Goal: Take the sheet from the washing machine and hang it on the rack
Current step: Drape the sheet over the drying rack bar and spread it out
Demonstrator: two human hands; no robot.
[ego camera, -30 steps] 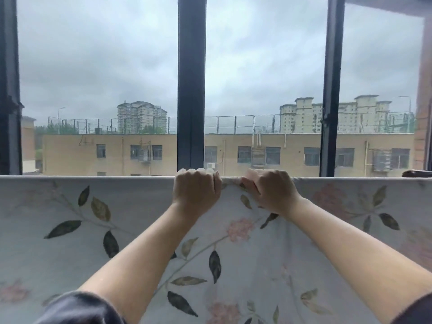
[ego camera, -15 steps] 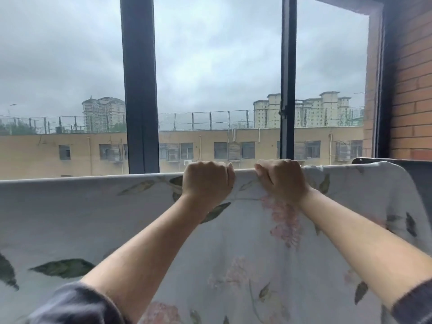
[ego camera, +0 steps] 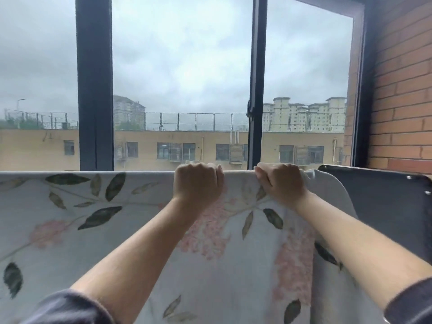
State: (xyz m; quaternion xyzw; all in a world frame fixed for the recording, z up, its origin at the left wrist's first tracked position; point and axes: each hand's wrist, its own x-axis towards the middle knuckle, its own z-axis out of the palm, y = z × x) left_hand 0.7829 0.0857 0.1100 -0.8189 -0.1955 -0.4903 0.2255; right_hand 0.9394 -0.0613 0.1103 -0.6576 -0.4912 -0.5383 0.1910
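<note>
Pale floral sheet [ego camera: 131, 235] hangs draped across mid-frame below the window [ego camera: 94, 90], its rt end near the brick wall [ego camera: 402, 94], w/ my left hand [ego camera: 198, 183] & right hand [ego camera: 281, 183] side by side centre-right, fingers [ego camera: 211, 170] of both curled tight round its top fold.

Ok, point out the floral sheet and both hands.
floral sheet [ego camera: 70, 206], head view, cloth left of the arms.
left hand [ego camera: 198, 183], head view, back of fist.
right hand [ego camera: 281, 183], head view, back of fist.

The pale fabric sheet [ego camera: 233, 277], printed with dark green leaves and pink blossoms, hangs spread flat, top fold level, its right edge curving downward.
</note>
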